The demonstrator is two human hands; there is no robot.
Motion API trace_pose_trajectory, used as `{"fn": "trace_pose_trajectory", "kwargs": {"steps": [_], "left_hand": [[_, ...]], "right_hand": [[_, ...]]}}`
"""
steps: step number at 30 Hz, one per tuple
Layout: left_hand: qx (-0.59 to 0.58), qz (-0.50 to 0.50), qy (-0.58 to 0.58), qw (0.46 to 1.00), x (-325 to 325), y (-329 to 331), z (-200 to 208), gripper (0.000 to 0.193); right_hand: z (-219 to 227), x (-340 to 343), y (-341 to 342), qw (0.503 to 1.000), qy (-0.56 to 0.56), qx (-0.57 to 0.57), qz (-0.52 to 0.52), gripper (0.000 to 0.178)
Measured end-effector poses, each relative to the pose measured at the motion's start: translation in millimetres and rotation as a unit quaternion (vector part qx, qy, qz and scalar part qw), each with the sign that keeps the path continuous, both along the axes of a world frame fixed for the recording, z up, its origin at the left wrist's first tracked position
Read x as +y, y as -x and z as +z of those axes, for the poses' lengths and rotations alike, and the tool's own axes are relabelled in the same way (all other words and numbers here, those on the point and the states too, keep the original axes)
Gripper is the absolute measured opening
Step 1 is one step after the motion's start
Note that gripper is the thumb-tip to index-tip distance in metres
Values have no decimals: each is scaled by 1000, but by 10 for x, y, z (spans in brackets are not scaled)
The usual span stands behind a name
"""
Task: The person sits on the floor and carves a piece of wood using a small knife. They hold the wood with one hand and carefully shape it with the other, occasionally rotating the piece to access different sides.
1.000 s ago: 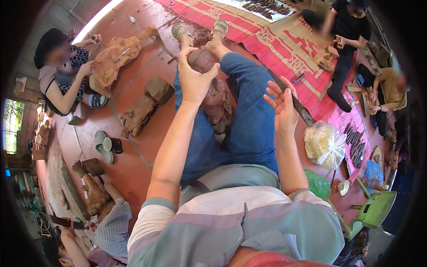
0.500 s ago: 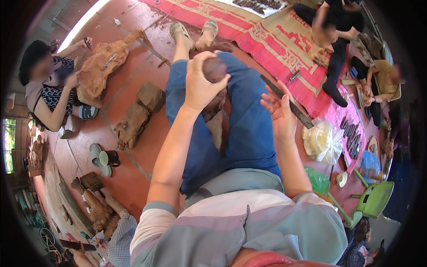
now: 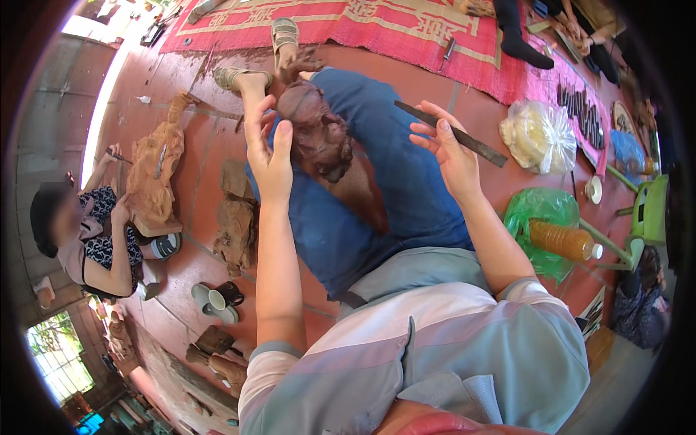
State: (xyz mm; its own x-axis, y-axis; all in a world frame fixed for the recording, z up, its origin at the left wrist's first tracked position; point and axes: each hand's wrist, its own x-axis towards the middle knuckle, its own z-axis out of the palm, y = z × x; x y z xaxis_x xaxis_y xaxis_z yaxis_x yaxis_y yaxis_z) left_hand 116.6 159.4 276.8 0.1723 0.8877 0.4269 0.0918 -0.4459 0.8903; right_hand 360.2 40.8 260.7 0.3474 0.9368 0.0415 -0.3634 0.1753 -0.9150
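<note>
A dark reddish-brown wood carving [image 3: 315, 123], rounded at its top and knobbly lower down, rests between my knees. My left hand [image 3: 271, 156] is open beside its left edge, thumb and fingers apart; whether the fingertips touch the wood I cannot tell. Off to the right, above my thigh, my right hand [image 3: 451, 152] pinches a long, flat, dark file [image 3: 482, 150] between thumb and fingers. The file slants down to the right, away from the carving.
Left of my legs lie rough wood blocks [image 3: 235, 232]. A person [image 3: 101, 239] works there on a larger carving [image 3: 156, 170]. To my right are a clear plastic bag [image 3: 536, 138], a bottle [image 3: 562, 241] in a green bag, a green chair [image 3: 649, 210] and dark tools [image 3: 580, 116] on pink cloth.
My left hand has let go of the carving's rounded top and drawn back to its left side. The view has turned, and my right hand still holds the file.
</note>
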Motion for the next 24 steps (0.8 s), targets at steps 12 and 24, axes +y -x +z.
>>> {"fn": "trace_pose_trajectory", "kwargs": {"steps": [12, 24], "left_hand": [[-1, 148, 152, 977, -811, -215, -694, 57], [248, 70, 201, 945, -1447, -487, -394, 20]], "right_hand": [[-230, 89, -352, 992, 43, 76, 94, 13], [-535, 117, -158, 907, 84, -34, 412, 15]]}}
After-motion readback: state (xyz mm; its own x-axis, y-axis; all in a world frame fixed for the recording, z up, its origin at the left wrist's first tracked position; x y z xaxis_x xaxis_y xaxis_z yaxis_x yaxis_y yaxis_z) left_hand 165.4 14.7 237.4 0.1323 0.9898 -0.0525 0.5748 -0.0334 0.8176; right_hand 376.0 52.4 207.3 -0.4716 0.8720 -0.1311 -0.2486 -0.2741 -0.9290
